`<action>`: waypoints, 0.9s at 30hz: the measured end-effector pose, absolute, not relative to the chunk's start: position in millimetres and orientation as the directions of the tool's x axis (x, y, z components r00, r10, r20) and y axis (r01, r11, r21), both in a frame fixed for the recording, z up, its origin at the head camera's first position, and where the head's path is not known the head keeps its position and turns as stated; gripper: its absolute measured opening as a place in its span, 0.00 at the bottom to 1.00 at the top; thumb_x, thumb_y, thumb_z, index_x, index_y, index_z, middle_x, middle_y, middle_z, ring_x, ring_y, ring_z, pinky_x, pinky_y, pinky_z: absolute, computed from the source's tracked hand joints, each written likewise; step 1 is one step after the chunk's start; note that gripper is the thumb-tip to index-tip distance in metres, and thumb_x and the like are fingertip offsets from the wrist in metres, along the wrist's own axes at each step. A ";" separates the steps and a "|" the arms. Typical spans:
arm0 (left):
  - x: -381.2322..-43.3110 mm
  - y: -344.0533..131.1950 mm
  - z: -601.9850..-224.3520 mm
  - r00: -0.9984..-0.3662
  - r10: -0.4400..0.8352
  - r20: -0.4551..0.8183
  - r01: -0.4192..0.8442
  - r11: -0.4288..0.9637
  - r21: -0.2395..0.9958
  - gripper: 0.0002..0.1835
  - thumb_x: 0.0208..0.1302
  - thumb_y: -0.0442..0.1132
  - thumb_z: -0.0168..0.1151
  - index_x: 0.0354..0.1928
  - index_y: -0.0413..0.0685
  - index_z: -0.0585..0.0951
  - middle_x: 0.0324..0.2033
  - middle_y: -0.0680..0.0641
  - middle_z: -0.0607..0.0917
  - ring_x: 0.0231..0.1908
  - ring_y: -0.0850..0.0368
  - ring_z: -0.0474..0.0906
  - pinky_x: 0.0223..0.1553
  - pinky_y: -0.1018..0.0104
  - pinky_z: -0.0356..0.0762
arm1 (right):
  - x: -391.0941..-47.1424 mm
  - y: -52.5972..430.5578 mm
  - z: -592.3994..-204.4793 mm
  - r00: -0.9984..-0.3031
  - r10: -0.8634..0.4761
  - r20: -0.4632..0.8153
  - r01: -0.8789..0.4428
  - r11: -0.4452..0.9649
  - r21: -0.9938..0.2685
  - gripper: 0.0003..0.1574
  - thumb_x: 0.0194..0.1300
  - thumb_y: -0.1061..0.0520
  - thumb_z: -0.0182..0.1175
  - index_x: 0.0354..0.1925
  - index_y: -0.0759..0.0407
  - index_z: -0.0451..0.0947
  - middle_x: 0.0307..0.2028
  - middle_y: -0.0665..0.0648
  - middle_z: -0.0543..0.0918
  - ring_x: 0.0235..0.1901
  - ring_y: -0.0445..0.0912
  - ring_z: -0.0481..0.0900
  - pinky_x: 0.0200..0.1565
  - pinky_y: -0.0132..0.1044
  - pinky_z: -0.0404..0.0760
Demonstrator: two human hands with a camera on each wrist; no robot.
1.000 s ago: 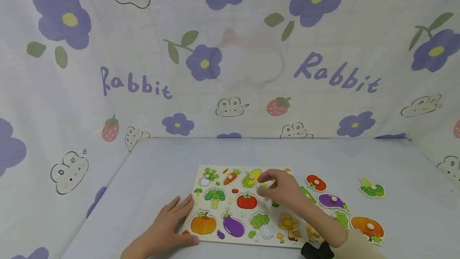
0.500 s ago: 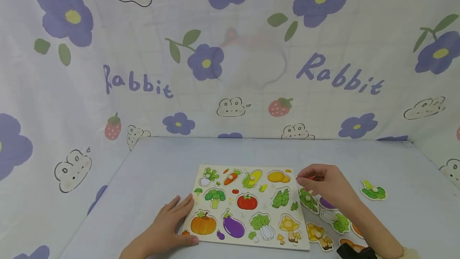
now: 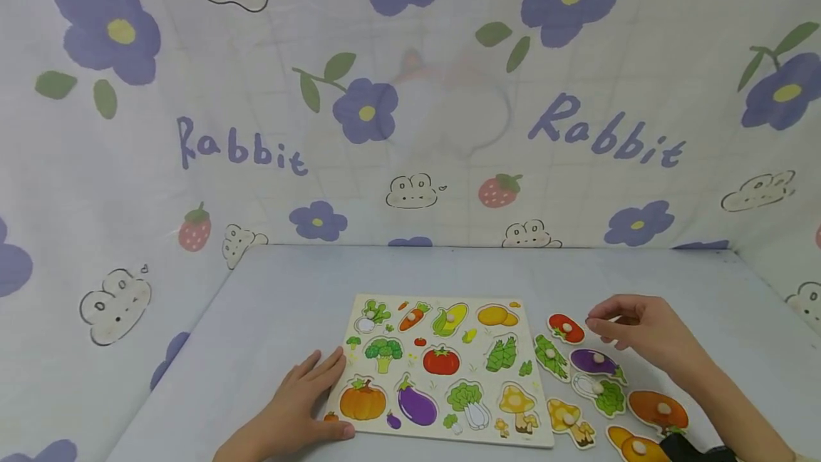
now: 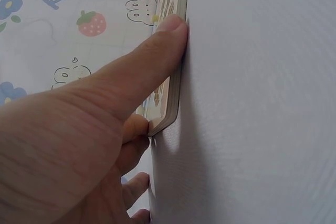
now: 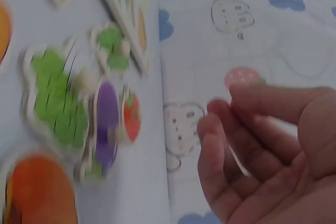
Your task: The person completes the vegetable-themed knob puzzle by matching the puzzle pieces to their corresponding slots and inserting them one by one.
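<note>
My left hand [image 3: 291, 405] rests against the near left corner of a wooden vegetable peg puzzle board [image 3: 410, 391]. Its fingers lie along the left side, and the thumb [image 4: 157, 51] presses the near edge. A turnip piece [image 3: 372, 316], a carrot piece [image 3: 412, 317] and a corn piece [image 3: 450, 319] sit in the top row, each with a knob. My right hand [image 3: 648, 330] hovers past the tomato piece [image 3: 566, 329], loosely bent, with nothing between thumb and fingertips in the right wrist view. It covers the spot where the broccoli piece lay.
Right of the board lie loose knobbed pieces: asparagus [image 3: 551, 357], eggplant [image 3: 598, 363], cabbage [image 3: 599, 395], pumpkin [image 3: 648, 408], mushroom [image 3: 567, 419] and potato [image 3: 631, 444]. A patterned curtain [image 3: 449, 127] hangs behind the white table [image 3: 282, 298].
My right hand has left the corn piece on the board and moved right, passing over the tomato piece to beyond it. The left hand stays at the board's corner.
</note>
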State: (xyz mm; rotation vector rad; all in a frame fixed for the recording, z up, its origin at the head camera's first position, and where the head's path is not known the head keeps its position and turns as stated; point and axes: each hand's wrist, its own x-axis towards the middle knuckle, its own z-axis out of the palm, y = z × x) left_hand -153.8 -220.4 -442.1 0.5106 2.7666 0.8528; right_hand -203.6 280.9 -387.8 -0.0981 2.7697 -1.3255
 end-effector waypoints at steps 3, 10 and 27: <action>-153.1 -221.1 -443.9 -0.918 0.389 -0.075 0.278 0.768 0.578 0.56 0.47 0.65 0.73 0.73 0.42 0.63 0.74 0.46 0.57 0.72 0.32 0.42 0.66 0.30 0.37 | -199.0 301.1 -392.6 -0.989 -0.128 -0.071 -0.026 0.627 -0.779 0.22 0.62 0.47 0.69 0.46 0.62 0.83 0.41 0.59 0.85 0.38 0.53 0.80 0.35 0.42 0.83; -153.3 -221.7 -447.6 -0.916 0.398 -0.055 0.296 0.761 0.578 0.56 0.48 0.65 0.72 0.73 0.42 0.63 0.74 0.45 0.57 0.72 0.32 0.42 0.66 0.30 0.37 | -179.8 342.8 -408.2 -0.969 -0.184 -0.166 0.013 0.630 -0.777 0.20 0.61 0.50 0.70 0.46 0.62 0.83 0.43 0.59 0.85 0.37 0.50 0.80 0.34 0.39 0.83; -153.7 -221.8 -448.5 -0.918 0.392 -0.064 0.286 0.763 0.580 0.56 0.48 0.64 0.73 0.74 0.43 0.62 0.75 0.46 0.56 0.72 0.33 0.41 0.67 0.31 0.36 | -165.2 343.2 -433.0 -0.626 -0.773 -0.102 -0.113 0.220 -0.969 0.14 0.63 0.72 0.60 0.47 0.68 0.84 0.39 0.66 0.84 0.22 0.58 0.66 0.18 0.44 0.58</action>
